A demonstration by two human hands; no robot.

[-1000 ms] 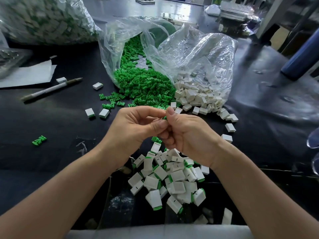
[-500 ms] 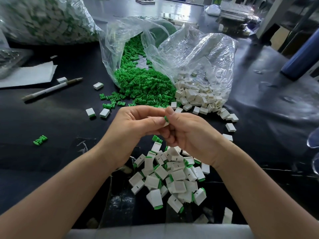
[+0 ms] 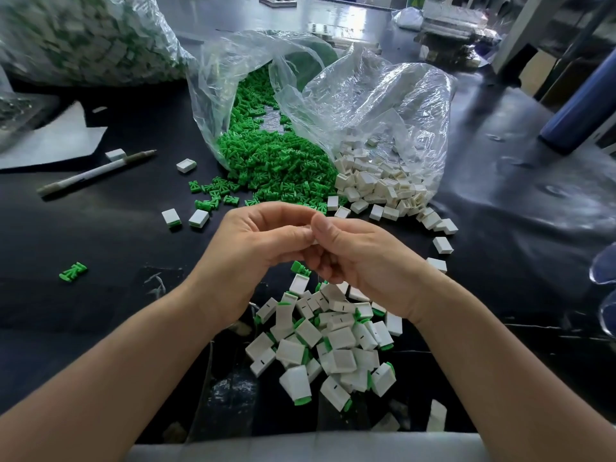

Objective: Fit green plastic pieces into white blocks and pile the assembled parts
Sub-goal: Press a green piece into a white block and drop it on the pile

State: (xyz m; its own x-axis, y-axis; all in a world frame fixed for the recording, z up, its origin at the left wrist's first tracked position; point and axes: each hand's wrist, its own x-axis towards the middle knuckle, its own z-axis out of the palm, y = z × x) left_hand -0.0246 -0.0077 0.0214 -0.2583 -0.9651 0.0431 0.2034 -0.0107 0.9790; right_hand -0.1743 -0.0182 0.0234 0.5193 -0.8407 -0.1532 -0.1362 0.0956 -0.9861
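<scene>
My left hand (image 3: 256,248) and my right hand (image 3: 360,258) meet above the table, fingertips pinching one small white block (image 3: 312,235) between them; most of it is hidden by the fingers. Below my hands lies the pile of assembled white-and-green parts (image 3: 326,341). Beyond my hands, loose green plastic pieces (image 3: 273,161) spill from an open clear bag. White blocks (image 3: 380,185) spill from a second clear bag beside it.
A pen (image 3: 96,171) and a sheet of paper (image 3: 53,138) lie at the left. Stray white blocks (image 3: 186,217) and a green piece (image 3: 73,271) sit on the black table (image 3: 100,235). A large full bag (image 3: 83,38) stands at back left, a blue cylinder (image 3: 580,115) at right.
The green piece that showed between my fingertips is no longer visible; only a white edge shows. My hands stay together in the same spot.
</scene>
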